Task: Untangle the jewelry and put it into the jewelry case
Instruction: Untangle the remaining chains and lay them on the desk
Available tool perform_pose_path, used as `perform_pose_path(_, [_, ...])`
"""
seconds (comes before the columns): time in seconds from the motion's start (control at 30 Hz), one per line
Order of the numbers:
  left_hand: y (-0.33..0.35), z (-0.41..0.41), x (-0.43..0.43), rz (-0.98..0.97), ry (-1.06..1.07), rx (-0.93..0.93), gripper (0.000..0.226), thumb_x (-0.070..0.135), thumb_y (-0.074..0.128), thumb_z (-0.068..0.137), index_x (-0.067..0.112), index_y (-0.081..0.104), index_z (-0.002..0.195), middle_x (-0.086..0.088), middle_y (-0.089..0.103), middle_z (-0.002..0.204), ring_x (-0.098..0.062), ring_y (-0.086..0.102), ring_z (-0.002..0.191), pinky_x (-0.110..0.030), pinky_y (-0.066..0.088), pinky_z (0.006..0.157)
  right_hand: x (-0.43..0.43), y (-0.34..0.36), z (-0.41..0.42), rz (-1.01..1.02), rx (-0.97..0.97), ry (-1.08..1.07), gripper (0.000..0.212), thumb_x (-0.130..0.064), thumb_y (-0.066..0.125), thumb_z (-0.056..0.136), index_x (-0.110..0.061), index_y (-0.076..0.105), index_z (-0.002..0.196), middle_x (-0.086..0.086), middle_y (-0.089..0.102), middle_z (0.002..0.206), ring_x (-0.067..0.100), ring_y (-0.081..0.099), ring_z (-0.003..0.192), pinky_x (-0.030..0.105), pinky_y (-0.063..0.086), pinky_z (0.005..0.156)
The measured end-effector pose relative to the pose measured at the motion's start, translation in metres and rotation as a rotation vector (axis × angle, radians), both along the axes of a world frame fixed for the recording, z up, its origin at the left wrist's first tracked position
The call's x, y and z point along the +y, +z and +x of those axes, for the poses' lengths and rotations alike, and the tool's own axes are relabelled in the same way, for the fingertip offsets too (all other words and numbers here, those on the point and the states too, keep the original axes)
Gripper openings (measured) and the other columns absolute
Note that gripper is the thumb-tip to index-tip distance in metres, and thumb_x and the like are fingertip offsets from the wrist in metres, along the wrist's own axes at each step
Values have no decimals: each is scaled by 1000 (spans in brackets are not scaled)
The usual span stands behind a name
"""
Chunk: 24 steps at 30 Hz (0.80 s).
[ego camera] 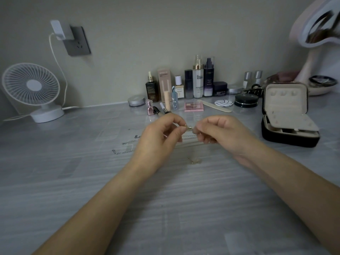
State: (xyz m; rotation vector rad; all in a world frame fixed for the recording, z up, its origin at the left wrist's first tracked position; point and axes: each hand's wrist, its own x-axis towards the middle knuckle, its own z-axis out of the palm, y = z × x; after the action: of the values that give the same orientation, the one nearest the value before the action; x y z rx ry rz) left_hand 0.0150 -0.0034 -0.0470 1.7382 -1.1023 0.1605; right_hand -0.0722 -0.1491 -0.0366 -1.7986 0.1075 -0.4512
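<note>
My left hand (161, 137) and my right hand (219, 133) are raised just above the table, fingertips pinched together on a small gold piece of jewelry (189, 128) between them. Thin chain strands (189, 142) hang or lie below the hands. Two silver chains (127, 146) lie on the table left of my left hand. A small gold pendant (195, 161) lies nearer to me, below the hands. The black jewelry case (287, 115) stands open at the right, its beige lining and compartments showing.
Cosmetic bottles (198, 80), compacts, a pink palette (194, 107) and brushes line the back wall. A white desk fan (33, 91) stands at the left with its cable. A mirror on a stand (316, 34) and a dish sit at the far right.
</note>
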Motion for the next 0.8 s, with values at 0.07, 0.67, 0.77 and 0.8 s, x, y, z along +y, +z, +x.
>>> perform_pose_path(0.07, [1, 0, 1, 27, -17, -49, 21, 20, 60, 86, 39, 57, 77, 14, 61, 65, -2, 59, 64, -34, 52, 68, 0, -1, -1, -16, 45, 50, 17, -27, 58, 85, -19, 68, 75, -7, 65, 61, -3, 53, 54, 7, 40, 53])
perform_pose_path(0.67, [6, -1, -4, -90, -158, 856, 40, 40, 42, 94, 18, 47, 61, 5, 47, 51, -11, 52, 57, -29, 42, 72, -13, 6, 0, 542, -86, 72, 19, -16, 49, 93, -18, 59, 76, -2, 47, 50, 15, 52, 51, 37, 52, 77])
perform_pose_path(0.77, [7, 2, -3, -172, -216, 965, 36, 39, 45, 93, 19, 49, 63, 6, 44, 50, -11, 51, 56, -29, 43, 71, -13, 6, 0, 528, -83, 77, 18, -17, 50, 92, -18, 59, 77, -4, 40, 51, 10, 40, 44, 32, 55, 71])
perform_pose_path(0.8, [8, 2, -3, -198, -232, 991, 34, 38, 46, 92, 19, 50, 64, 6, 42, 50, -11, 50, 55, -28, 43, 69, -13, 6, 0, 515, -83, 78, 18, -17, 49, 93, -18, 58, 77, -4, 39, 51, 9, 38, 41, 30, 54, 66])
